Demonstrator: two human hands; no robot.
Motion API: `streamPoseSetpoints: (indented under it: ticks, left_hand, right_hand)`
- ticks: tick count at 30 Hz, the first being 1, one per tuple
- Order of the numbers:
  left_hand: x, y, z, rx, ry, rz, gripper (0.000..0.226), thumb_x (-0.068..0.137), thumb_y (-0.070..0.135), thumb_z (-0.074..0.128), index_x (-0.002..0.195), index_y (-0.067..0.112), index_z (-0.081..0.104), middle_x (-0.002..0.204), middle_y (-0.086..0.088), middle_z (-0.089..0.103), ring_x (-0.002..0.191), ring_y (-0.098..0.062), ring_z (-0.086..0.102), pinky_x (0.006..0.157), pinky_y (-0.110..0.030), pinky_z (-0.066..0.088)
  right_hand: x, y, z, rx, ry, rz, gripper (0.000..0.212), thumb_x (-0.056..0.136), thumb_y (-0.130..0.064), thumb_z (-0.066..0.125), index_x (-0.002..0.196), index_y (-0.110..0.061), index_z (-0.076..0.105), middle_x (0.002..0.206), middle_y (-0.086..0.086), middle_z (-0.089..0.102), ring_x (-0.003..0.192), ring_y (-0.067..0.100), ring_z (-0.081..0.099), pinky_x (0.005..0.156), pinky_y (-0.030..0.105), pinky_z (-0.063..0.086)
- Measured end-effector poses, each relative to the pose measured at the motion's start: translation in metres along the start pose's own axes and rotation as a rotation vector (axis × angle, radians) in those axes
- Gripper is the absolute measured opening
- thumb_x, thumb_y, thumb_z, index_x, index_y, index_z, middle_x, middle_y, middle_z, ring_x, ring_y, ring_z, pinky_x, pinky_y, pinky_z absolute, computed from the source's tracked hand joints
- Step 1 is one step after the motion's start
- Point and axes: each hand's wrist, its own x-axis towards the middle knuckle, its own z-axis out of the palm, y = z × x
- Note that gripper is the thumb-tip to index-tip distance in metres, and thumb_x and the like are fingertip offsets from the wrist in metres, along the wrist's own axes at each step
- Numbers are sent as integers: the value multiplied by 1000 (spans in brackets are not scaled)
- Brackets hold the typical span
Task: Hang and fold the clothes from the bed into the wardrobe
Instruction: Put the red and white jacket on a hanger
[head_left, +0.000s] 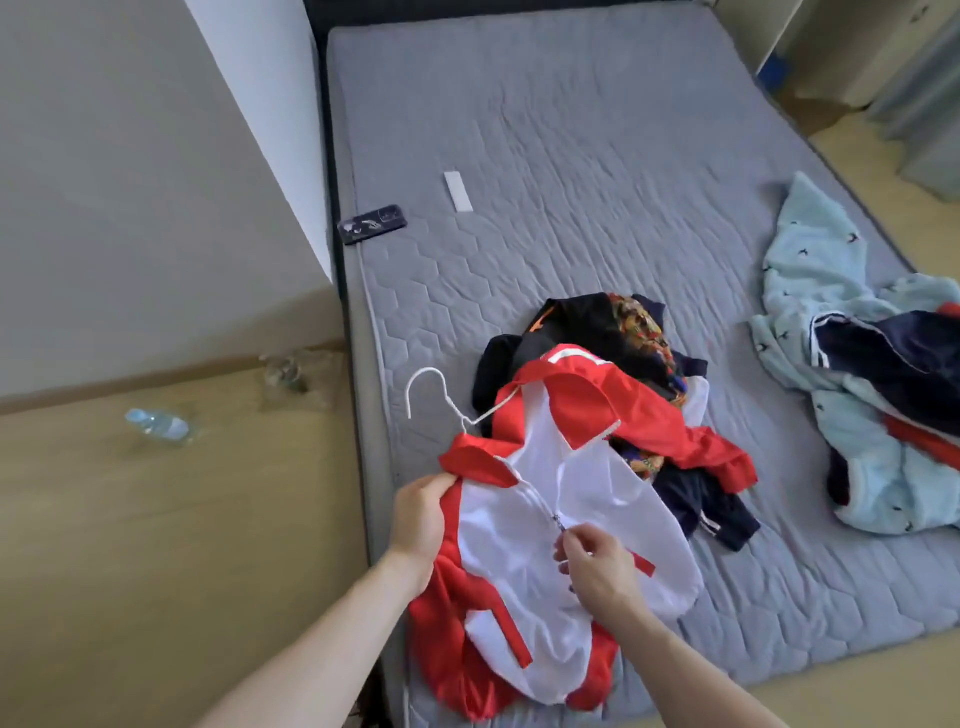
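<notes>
Grey mattress (571, 156), clothes pile (623, 343) (phone (372, 224) nearby), left hand (418, 514) gripping jacket (519, 571), right hand (597, 566) pinching zipper (559, 521).

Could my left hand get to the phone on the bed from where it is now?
Probably not yet. The left hand is gripping the red and white jacket. The phone lies in the open by the mattress edge, nothing covering it, but further up the bed, so let go and lean in.

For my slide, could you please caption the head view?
Both hands, left and right, zip a red-and-white jacket on a white hanger over the bed.
</notes>
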Motion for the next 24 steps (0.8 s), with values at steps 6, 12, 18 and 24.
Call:
streamPoseSetpoints:
  ticks: [6,12,18,24]
  left_hand:
    - [124,-61,-50,161,144,29,22,87,29,61,73,24,78,83,1,78,73,-9,64,70,-25,53]
    - [184,-90,-70,837,400,208,48,78,11,68,126,13,59,122,-16,61,118,-39,55,102,-48,43]
    - [162,-107,-41,1181,-380,556,40,87,22,64,121,39,55,113,19,57,101,-8,59,82,-29,51]
    - [183,-119,-5,1198,-363,495,9,98,22,55,104,25,49,104,5,66,95,-22,66,76,-36,50]
  right_hand:
    - [70,15,84,-48,-45,-19,25,91,-22,56,70,-21,71,70,-4,71,63,5,65,64,32,51]
    - [114,14,139,-177,-52,-172,25,95,-27,57,76,-22,72,89,-9,58,84,5,62,75,29,46]
    - [136,14,162,-216,-123,-222,21,100,-37,55,87,-29,71,105,-18,54,83,1,64,74,23,44]
    - [145,24,152,-322,-169,-241,29,100,-20,41,97,-37,65,106,-24,57,93,-12,54,67,11,38]
